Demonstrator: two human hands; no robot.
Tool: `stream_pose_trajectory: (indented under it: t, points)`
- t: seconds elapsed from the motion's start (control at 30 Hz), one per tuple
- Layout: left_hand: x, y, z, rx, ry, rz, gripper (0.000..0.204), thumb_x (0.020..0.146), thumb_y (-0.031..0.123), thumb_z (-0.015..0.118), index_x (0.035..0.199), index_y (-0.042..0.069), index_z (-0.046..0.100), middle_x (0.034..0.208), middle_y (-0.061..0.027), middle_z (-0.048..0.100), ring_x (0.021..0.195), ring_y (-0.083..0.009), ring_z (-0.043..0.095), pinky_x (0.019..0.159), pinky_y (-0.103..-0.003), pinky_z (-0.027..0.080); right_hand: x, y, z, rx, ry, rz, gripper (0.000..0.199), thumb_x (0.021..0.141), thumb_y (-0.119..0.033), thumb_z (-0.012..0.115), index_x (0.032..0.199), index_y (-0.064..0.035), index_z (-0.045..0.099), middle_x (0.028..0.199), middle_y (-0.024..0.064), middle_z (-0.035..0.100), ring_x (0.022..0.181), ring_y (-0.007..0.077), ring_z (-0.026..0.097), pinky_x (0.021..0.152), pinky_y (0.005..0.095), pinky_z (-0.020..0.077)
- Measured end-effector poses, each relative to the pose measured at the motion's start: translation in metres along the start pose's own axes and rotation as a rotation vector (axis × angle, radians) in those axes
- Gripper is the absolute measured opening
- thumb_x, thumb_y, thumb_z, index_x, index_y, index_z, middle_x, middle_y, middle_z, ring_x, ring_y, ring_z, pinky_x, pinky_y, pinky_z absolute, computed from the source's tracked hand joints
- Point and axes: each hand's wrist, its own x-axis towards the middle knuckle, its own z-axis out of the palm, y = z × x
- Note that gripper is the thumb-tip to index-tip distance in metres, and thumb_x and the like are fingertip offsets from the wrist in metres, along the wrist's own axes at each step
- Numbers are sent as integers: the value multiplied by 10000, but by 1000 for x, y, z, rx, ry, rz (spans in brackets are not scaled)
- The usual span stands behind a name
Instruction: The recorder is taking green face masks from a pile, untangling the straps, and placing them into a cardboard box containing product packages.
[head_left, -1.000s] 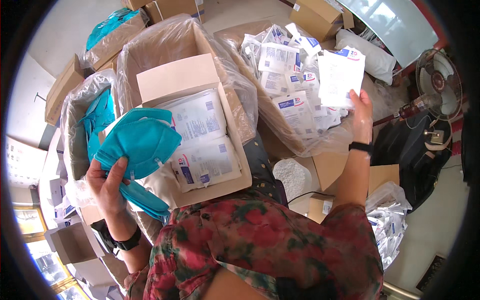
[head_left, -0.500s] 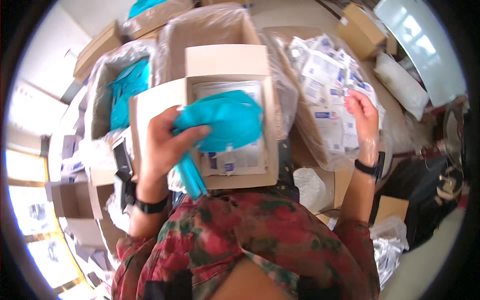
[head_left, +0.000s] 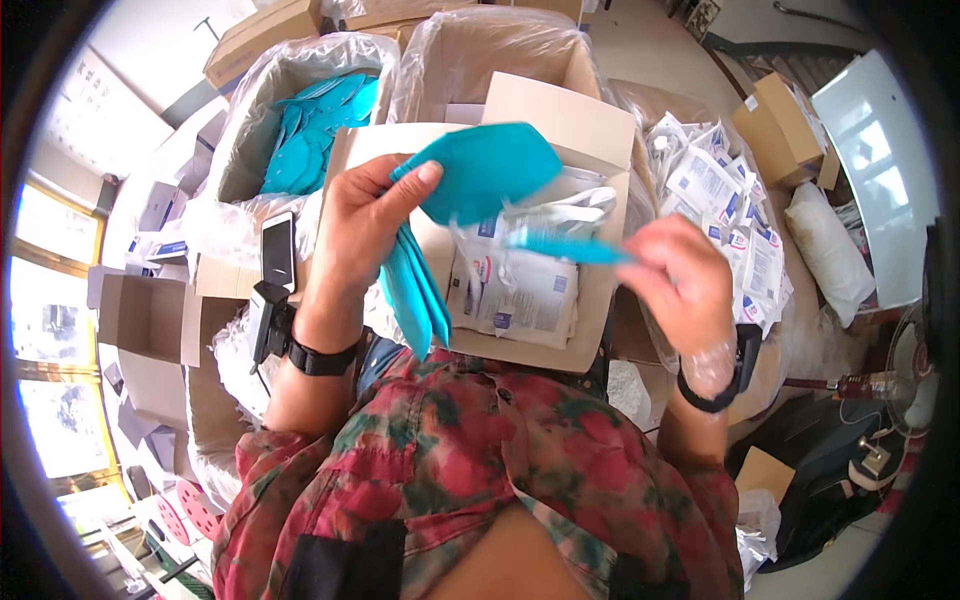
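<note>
My left hand [head_left: 358,228] grips a bunch of folded teal face masks [head_left: 482,178]; some of them hang down below the palm [head_left: 412,295]. My right hand [head_left: 680,280] pinches the teal strap [head_left: 565,246] of one mask and holds it out to the right. Both hands hover over an open cardboard box [head_left: 600,130] on my lap that holds sealed white packets [head_left: 520,295].
A plastic-lined carton of loose teal masks [head_left: 315,140] stands at the left, with a phone [head_left: 278,250] lying beside it. To the right, a lined carton holds several white packets [head_left: 730,215]. More cartons [head_left: 785,125] and a floor fan [head_left: 900,390] surround me.
My left hand has carried the masks from the left carton to above the lap box. My right hand has let go of the white packet and taken hold of a mask strap.
</note>
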Motion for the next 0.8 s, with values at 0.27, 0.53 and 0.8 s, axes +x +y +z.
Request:
stream_pose_trajectory:
  t: [0.27,0.53,0.8]
  points:
    - [0,5,-1,-2,-122,42,260,891,209,678,984,-33,688,827,-11,666,775,-58,570,691,-212,451,8,-23,-7,162,-220,-189,159,698,-28,748,827,-48,658,1121,143,569,957,260,594,802,329,468]
    - [-3,15,17,-191,-223,48,368,938,352,574,993,1,673,709,-6,622,534,-58,507,473,-195,393,42,-33,16,234,-72,-158,135,793,5,641,916,-8,585,1009,145,610,882,263,605,792,293,473]
    - [16,0,29,-651,188,-99,548,907,502,573,1097,-9,630,895,-103,662,748,-126,607,650,-237,487,34,-49,53,28,110,-300,398,828,16,592,1215,-31,516,1052,175,601,939,344,614,785,392,503]
